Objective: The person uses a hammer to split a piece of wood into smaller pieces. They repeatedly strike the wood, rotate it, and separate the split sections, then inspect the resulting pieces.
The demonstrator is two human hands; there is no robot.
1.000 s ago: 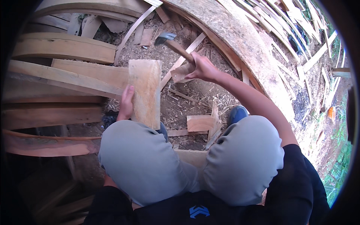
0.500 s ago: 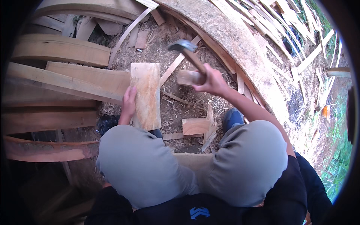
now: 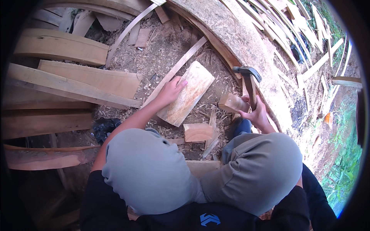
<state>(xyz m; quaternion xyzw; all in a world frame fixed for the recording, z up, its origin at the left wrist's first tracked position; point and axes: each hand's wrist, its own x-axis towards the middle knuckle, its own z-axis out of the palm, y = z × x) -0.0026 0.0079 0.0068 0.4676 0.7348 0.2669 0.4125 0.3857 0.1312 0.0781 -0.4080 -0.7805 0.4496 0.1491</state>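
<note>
My left hand point(image 3: 172, 90) is closed on the left edge of a short, thick wooden board point(image 3: 188, 94), which is tilted with its far end to the right. On the right, my right hand point(image 3: 257, 112) grips a hammer point(image 3: 252, 89) by its wooden handle, the dark metal head at the top. The same hand also holds a small wooden block point(image 3: 232, 102), which juts out to the left of the fingers. Below the board, a short wood offcut point(image 3: 197, 132) lies on the ground in front of my knees.
Stacked planks point(image 3: 69, 82) and curved timbers point(image 3: 61, 45) fill the left side. A large curved slab point(image 3: 246, 38) sweeps along the far right, with a heap of thin wood strips point(image 3: 283, 27) beyond it. Shavings cover the ground point(image 3: 154, 48). A black plastic bag point(image 3: 105, 129) lies by my left knee.
My left hand has carried the board to the right and turned it from upright to slanted. My right hand, with hammer and block, has moved right and nearer to my right knee.
</note>
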